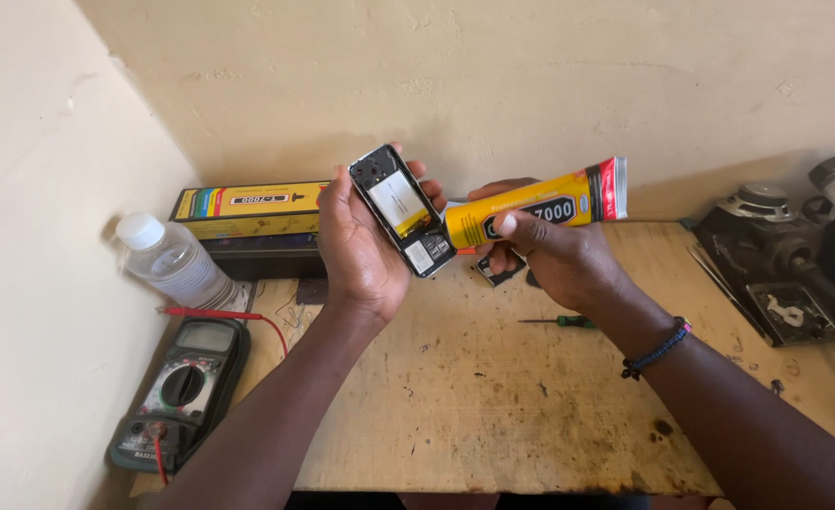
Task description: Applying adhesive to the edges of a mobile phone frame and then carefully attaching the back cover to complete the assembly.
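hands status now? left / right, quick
Left hand: closed around an opened phone, back cover off.
Right hand: closed on a yellow glue tube.

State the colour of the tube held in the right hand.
Mainly yellow, with a red band near its flat end; the tube shows best in the head view.

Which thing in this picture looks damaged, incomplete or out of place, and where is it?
The phone in the left hand has no back cover, so its inner parts show. The right hand holds a yellow glue tube with its tip at the phone's edge.
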